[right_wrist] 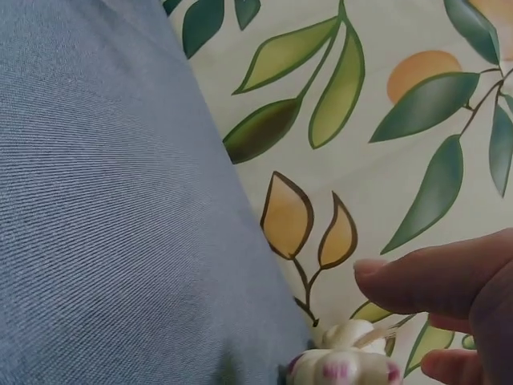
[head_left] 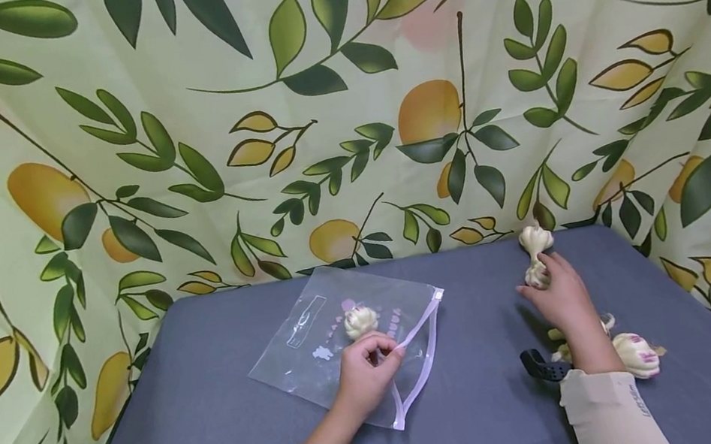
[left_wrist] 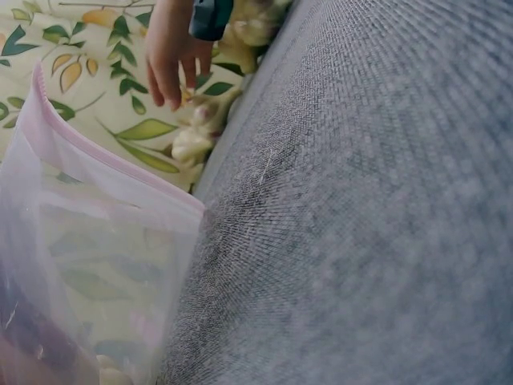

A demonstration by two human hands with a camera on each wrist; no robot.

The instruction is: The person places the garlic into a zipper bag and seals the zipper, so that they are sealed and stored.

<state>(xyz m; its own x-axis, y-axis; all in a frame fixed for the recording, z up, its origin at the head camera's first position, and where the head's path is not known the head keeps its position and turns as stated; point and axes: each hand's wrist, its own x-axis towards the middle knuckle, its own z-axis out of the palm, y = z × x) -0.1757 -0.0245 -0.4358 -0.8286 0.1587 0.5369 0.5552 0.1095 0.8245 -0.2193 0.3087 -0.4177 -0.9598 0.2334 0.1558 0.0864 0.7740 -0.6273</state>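
Observation:
A clear zip bag (head_left: 303, 335) with a pink-lilac zip edge lies tilted on the grey-blue table, its mouth partly parted toward the right. One garlic bulb (head_left: 360, 322) shows through the plastic. My left hand (head_left: 366, 372) pinches the bag near its mouth, thumb against fingers; in the left wrist view the bag's pink edge (left_wrist: 120, 156) stands raised. At the table's back right, my right hand (head_left: 564, 295) reaches over a garlic bulb (head_left: 536, 275), thumb and fingers apart around it. Another garlic bulb (head_left: 536, 237) sits just behind. The right wrist view shows garlic (right_wrist: 345, 361) below the spread fingers.
More garlic bulbs (head_left: 636, 355) lie by the right wrist, partly hidden by the forearm. The grey-blue cloth-covered table (head_left: 218, 408) ends at a hanging curtain (head_left: 344, 140) printed with leaves and fruit. Black straps (head_left: 543, 366) sit on both wrists.

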